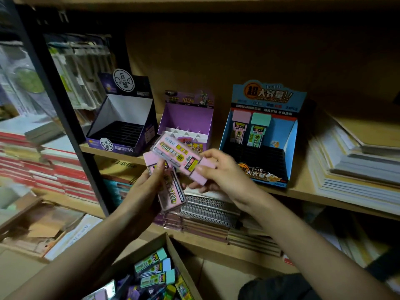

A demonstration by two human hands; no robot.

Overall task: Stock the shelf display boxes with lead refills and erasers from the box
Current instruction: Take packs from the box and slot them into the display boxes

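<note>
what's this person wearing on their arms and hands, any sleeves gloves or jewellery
Nothing visible. The left hand and right hand are bare, with no gloves, rings or watch in sight. The left forearm and right forearm are uncovered to the frame edge, so no sleeves show.

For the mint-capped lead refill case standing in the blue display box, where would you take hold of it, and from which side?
Probably by its mint cap, from above, pinching front and back faces. The mint-capped lead refill case stands upright with its foot sunk in the blue display box, and a pink-capped case stands close beside it, crowding that side.
</note>
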